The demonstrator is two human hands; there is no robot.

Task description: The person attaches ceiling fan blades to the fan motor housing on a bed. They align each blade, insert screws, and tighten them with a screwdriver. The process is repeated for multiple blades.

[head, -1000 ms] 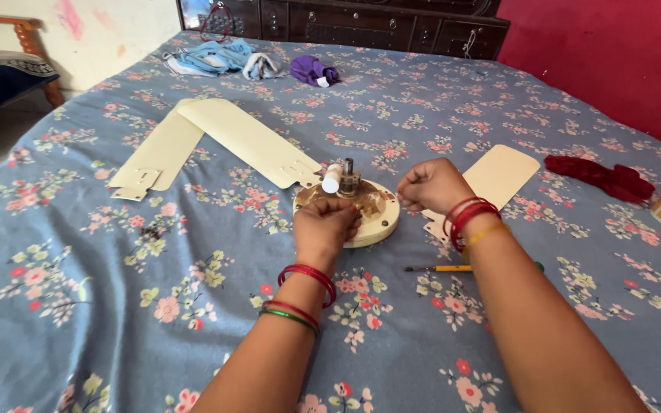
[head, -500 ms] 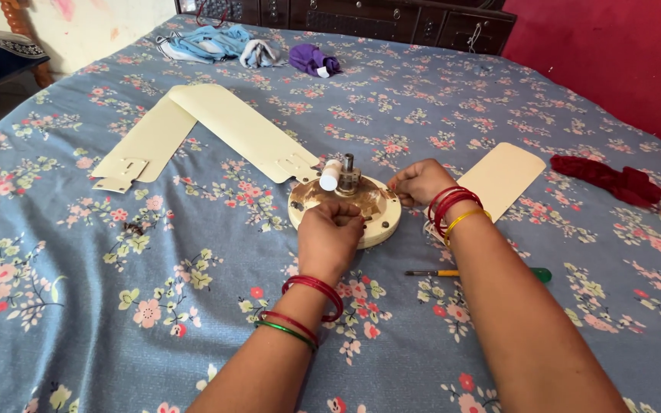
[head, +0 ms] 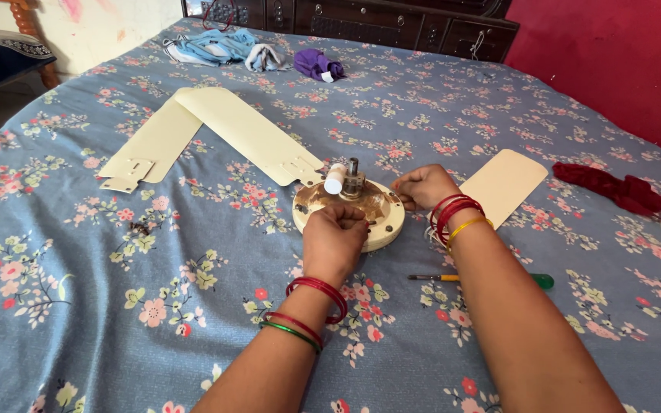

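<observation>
Head view: both hands (head: 333, 239) pinch the round, cream, rust-stained fan motor (head: 380, 208).

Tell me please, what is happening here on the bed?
A person works on a round cream fan motor that lies on a blue floral bedsheet. The left hand presses on the near rim of the motor, and the right hand grips its right edge. Three cream fan blades lie about it: two to the upper left, one to the right. A screwdriver with a green handle rests on the sheet under the right forearm.
</observation>
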